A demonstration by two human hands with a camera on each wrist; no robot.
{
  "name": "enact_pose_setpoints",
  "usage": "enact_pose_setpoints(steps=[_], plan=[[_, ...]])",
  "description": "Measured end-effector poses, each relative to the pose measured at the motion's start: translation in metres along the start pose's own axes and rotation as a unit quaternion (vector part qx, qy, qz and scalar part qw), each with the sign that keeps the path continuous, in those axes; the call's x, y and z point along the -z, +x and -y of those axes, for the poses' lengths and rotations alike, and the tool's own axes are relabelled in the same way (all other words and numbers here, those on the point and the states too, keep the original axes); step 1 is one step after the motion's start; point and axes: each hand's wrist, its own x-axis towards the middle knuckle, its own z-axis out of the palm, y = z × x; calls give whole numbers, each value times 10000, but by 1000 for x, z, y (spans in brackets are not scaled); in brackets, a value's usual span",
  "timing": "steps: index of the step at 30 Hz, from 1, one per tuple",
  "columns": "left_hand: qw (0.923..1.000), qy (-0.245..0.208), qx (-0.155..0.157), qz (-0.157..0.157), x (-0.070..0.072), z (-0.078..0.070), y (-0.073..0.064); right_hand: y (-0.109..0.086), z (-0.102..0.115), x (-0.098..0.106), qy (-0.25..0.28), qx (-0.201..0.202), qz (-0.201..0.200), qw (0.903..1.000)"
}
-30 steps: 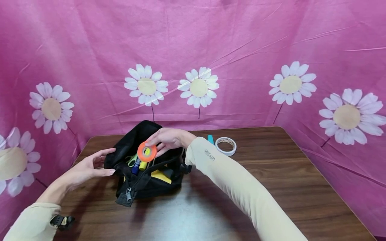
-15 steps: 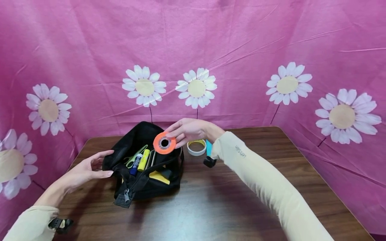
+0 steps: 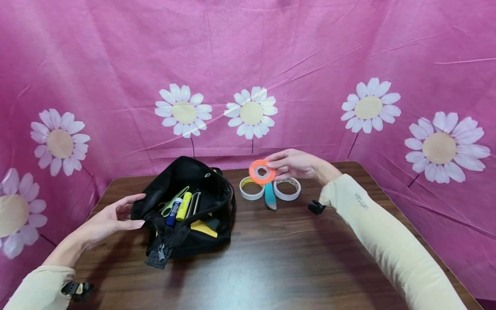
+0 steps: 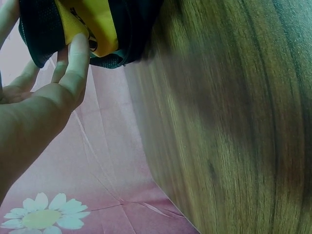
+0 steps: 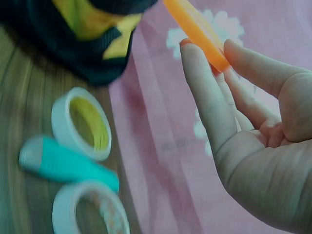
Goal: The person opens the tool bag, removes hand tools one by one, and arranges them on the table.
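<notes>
My left hand (image 3: 116,215) grips the left rim of an open black zip pouch (image 3: 186,249) between thumb and fingers. In the left wrist view, the thumb presses near the pouch's yellow part (image 4: 100,24). My right hand (image 3: 298,164) pinches an orange tape roll (image 3: 253,172) between thumb and fingers, raised at the back of the table. The roll shows edge-on in the right wrist view. Below it lie two white tape rolls, one with a yellow inside (image 3: 252,196) and one with a printed inside (image 3: 286,197), with a teal tool (image 3: 270,199) between them.
Inside the pouch are green-handled scissors (image 3: 165,212), a blue-and-white stick (image 3: 171,219), a yellow marker (image 3: 184,206) and a yellow piece (image 3: 204,227). The brown wooden table (image 3: 271,262) ends at a pink flowered cloth (image 3: 310,129).
My right hand has carried the orange tape roll out from over the pouch, rightward to above the white rolls. My left hand has stayed at the pouch rim.
</notes>
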Motion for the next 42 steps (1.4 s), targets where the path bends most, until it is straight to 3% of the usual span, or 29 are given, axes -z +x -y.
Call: enact_pose_setpoints(steps=[6, 11, 19, 24, 29, 36, 42], plan=[[10000, 9, 19, -28, 0, 0, -2, -25, -28, 50, 279, 169, -546, 9980], [10000, -43, 48, 6, -2, 2, -2, -45, -63, 91, 473, 328, -1030, 9930], [9998, -131, 110, 36, -5, 2, 0, -62, -118, 133, 1356, 500, -1647, 9757], [9999, -117, 118, 24, -6, 2, 0, -59, -141, 142, 1488, 488, -1855, 9701], [9998, -127, 154, 29, -5, 0, 0, -55, -153, 140, 967, 300, -2078, 9729], [9998, -114, 158, 13, -3, -2, 0, -53, -153, 135, 450, 119, -2162, 9752], [9999, -42, 163, -35, -3, -4, -2, -47, -152, 130, 111, 60, -2404, 9706]])
